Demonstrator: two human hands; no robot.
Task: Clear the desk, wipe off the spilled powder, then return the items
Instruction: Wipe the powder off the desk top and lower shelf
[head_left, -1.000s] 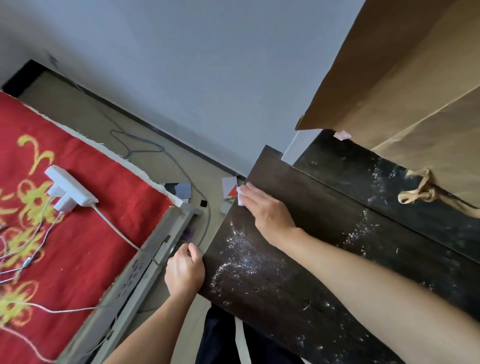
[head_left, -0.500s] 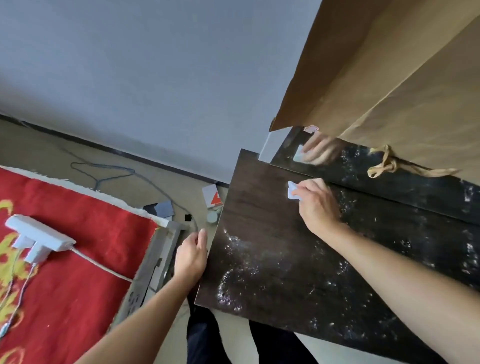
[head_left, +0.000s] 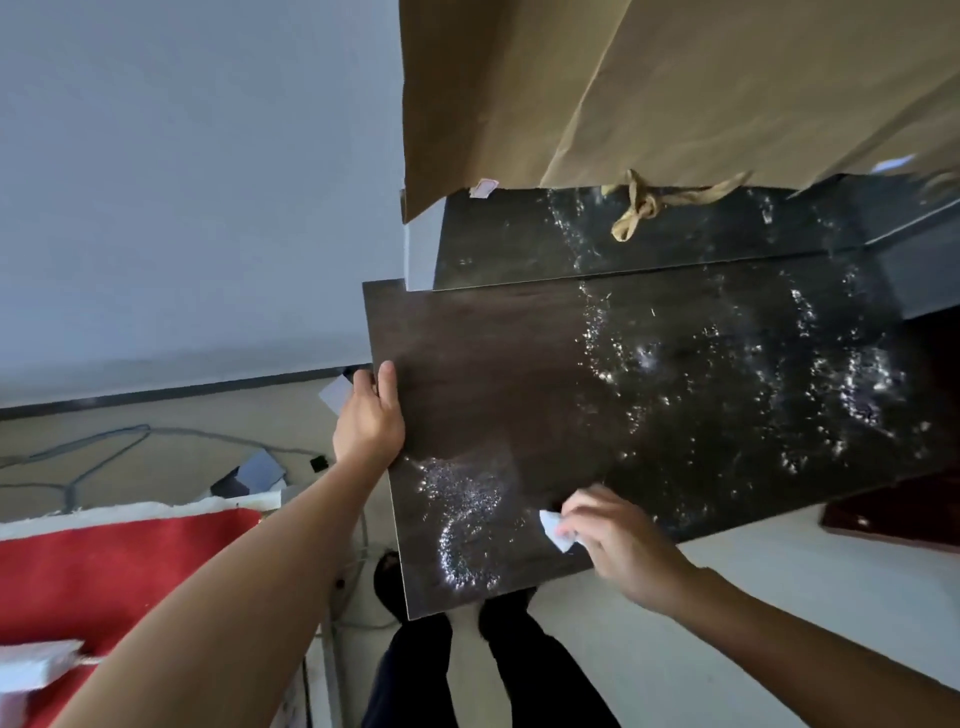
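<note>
A dark wooden desk top fills the middle and right of the head view. White spilled powder lies in a curved patch near its front left corner, and more powder is scattered over the right half. My left hand grips the desk's left edge, thumb on top. My right hand is near the front edge, pinching a small white tissue pressed on the desk just right of the curved powder patch.
A large brown paper bag with a knotted paper handle hangs over the desk's back. A dark mirror panel stands behind. A red rug, cables and small cards lie on the floor at left. My legs are below the desk's corner.
My right hand has carried the tissue from the desk's back left toward the front edge, beside the curved powder patch. My left hand has shifted up along the left edge. The view has turned.
</note>
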